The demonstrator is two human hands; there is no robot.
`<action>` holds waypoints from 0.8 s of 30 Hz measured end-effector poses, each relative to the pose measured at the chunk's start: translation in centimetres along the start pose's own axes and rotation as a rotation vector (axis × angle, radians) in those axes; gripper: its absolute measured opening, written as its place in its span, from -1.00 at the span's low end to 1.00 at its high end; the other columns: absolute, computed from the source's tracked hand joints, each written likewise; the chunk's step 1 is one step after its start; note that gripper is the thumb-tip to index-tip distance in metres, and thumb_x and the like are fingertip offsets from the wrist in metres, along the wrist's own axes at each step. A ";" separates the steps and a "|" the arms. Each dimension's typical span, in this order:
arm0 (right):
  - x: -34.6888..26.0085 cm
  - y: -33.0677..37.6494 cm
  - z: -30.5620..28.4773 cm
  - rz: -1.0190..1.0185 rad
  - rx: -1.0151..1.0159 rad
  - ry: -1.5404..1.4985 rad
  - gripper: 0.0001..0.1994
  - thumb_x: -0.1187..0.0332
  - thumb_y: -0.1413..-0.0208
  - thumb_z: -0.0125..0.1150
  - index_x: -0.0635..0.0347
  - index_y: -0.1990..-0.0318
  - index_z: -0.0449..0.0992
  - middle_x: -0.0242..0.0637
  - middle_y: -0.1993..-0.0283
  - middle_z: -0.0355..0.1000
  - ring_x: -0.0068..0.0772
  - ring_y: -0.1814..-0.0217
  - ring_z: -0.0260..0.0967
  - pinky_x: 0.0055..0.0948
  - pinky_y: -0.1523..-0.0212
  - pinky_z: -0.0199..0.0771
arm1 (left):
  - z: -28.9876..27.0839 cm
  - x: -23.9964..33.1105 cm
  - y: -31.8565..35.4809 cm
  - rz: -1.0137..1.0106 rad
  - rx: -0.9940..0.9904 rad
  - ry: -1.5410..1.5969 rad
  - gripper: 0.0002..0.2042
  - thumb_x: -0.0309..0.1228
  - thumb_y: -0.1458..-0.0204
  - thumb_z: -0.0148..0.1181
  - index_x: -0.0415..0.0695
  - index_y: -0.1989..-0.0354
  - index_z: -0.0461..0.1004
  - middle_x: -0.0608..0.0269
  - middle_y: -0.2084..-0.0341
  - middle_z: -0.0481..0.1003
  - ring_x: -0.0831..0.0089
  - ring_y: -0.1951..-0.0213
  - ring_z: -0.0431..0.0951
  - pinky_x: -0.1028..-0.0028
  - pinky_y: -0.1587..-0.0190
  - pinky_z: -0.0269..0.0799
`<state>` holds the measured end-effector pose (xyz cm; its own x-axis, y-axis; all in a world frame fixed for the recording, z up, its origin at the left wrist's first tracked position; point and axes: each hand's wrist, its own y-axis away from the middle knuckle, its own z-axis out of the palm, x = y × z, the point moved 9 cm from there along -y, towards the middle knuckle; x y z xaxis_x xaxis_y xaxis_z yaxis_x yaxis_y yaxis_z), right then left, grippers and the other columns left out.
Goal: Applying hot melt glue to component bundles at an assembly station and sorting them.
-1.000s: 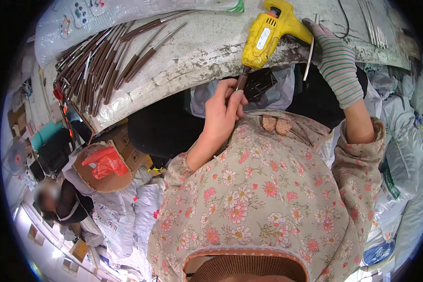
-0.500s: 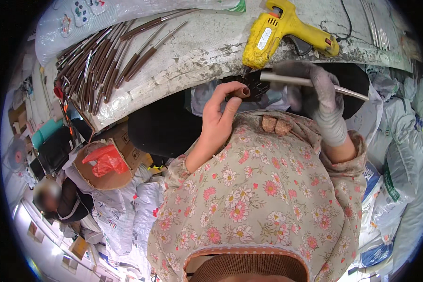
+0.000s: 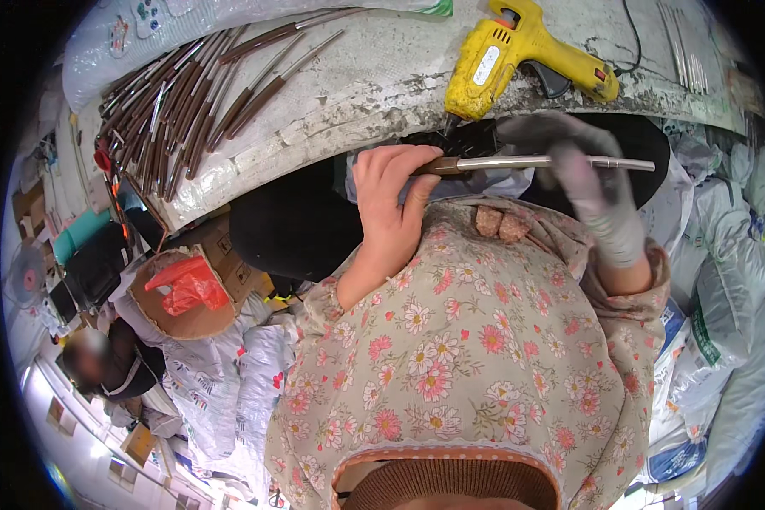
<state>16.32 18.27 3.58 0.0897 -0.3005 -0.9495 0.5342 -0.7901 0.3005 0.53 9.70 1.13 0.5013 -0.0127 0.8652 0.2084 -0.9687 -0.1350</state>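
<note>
My bare left hand (image 3: 393, 189) is closed around a short brown tubular handle (image 3: 444, 167), whose right end shows past the fingers. A thin silver metal rod (image 3: 512, 162) runs level out of that end to the right. My right hand (image 3: 588, 174), in a grey-white glove, is at the rod's right part and smeared by motion. One of its fingers crosses in front of the rod, and how firmly it grips cannot be told. Just beyond my hands a yellow glue gun (image 3: 487, 68) lies on the bench, nozzle toward me.
Several brown-handled metal rods (image 3: 174, 110) are heaped on the worn white bench (image 3: 348, 93) at left. Bare rods (image 3: 682, 51) lie at far right. A cardboard box (image 3: 204, 325) with a red plastic bag (image 3: 187, 286) stands lower left, near another person (image 3: 115, 361). White sacks (image 3: 714, 289) crowd the right.
The rod has come left and straightened, and its left end now meets the brown handle in my left hand. My right hand is blurred over it. The view has shifted slightly.
</note>
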 end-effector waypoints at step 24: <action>3.9 0.3 -7.3 0.170 0.038 0.179 -0.73 0.15 -0.06 0.11 0.21 0.34 0.45 -0.50 0.49 0.36 -0.72 0.45 0.19 -0.64 0.45 0.24 | 3.8 4.0 -25.4 0.752 0.076 -1.414 -0.82 -0.36 0.14 -0.04 -0.07 0.58 0.51 0.18 0.41 0.40 0.29 0.20 0.31 0.29 0.20 0.16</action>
<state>22.98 20.71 -0.69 0.3246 -0.3341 -0.8849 0.4672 -0.7568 0.4572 0.49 35.20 6.21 0.8331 -0.1873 -0.5204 -0.4147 -0.8342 -0.3636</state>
